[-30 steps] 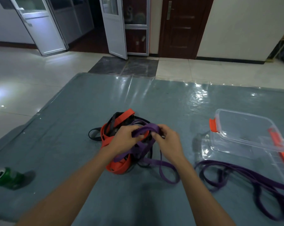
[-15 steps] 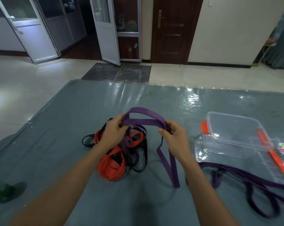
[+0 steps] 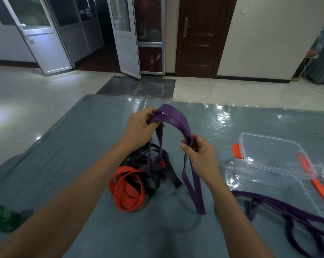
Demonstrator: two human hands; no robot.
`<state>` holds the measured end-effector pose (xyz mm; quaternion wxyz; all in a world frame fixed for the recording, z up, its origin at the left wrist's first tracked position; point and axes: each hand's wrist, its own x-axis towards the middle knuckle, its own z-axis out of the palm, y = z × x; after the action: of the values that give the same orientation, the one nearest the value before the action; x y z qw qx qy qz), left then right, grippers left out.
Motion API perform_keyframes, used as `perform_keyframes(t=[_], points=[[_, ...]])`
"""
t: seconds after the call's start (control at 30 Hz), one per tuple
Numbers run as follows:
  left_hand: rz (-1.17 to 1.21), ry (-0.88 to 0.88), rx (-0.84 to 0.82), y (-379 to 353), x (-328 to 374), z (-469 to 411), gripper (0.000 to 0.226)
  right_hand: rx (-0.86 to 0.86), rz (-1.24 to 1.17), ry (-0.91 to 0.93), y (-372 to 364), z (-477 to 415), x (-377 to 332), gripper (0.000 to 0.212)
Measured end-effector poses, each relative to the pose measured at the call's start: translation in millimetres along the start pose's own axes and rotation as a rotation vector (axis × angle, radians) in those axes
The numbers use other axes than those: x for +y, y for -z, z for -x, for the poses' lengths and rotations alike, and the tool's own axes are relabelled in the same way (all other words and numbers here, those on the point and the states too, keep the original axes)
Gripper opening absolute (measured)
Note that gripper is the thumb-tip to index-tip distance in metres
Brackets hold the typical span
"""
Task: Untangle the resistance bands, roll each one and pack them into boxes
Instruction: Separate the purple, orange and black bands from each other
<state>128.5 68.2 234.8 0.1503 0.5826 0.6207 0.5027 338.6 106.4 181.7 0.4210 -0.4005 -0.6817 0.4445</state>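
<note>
We hold the purple band (image 3: 179,119) arched between both hands above the table. Our left hand (image 3: 139,127) has its fingers curled round one end, and our right hand (image 3: 200,155) pinches the other. From our left hand the strands drop straight into the pile (image 3: 152,174), so that hand looks nearer the snag.

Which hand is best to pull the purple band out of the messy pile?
Probably the left hand: it grips the purple band strands that run straight down into the pile. The right hand holds the side that hangs free.
</note>
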Motion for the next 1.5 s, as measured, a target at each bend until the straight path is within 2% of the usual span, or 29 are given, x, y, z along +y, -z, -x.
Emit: perform_keyframes(t=[0.13,0.2,0.23,0.3,0.37,0.47,0.53,0.6,0.73,0.83,0.97,1.03,1.13,1.27,1.4,1.5], points=[[-0.032,0.036,-0.096,-16,-29,21,0.017,-0.015,0.067,-0.032,5,4,14,0.014],[-0.087,0.060,-0.123,-25,-44,34,0.030,-0.028,0.118,-0.060,7,7,25,0.024],[-0.103,0.072,-0.150,-29,-52,39,0.029,-0.036,0.142,-0.084,7,10,31,0.031],[-0.147,0.091,-0.222,-37,-66,51,0.007,-0.060,0.206,-0.120,8,14,42,0.046],[-0.183,0.116,-0.262,-42,-79,57,0.024,-0.093,0.303,-0.132,8,18,49,0.056],[-0.211,0.124,-0.296,-46,-86,61,0.034,-0.113,0.407,-0.110,7,19,50,0.044],[-0.233,0.118,-0.297,-47,-88,61,0.033,-0.114,0.480,-0.082,6,17,47,0.024],[-0.236,0.115,-0.274,-49,-88,59,0.029,-0.094,0.502,-0.050,6,14,43,0.016],[-0.143,0.140,-0.223,-59,-83,64,0.012,-0.048,0.327,-0.046,10,3,23,0.008],[0.001,0.159,-0.208,-78,-76,77,0.009,-0.068,0.216,-0.027,10,-4,4,0.006],[0.275,0.207,-0.305,-108,-62,90,0.052,-0.058,0.042,-0.032,12,-7,-13,0.013],[0.379,0.189,-0.287,-122,-54,95,0.061,-0.036,-0.037,-0.049,15,-8,-20,0.014],[0.404,0.226,-0.221,-140,-45,102,0.065,0.008,-0.095,-0.074,21,-8,-23,0.017],[0.369,0.309,-0.193,-160,-54,106,0.050,0.081,-0.169,-0.099,26,-5,-23,0.019],[0.196,0.405,-0.271,-170,-69,120,0.035,0.150,-0.342,-0.086,35,-5,-32,0.016],[0.139,0.485,-0.272,-170,-85,129,0.018,0.165,-0.348,-0.058,43,-2,-34,0.018]])
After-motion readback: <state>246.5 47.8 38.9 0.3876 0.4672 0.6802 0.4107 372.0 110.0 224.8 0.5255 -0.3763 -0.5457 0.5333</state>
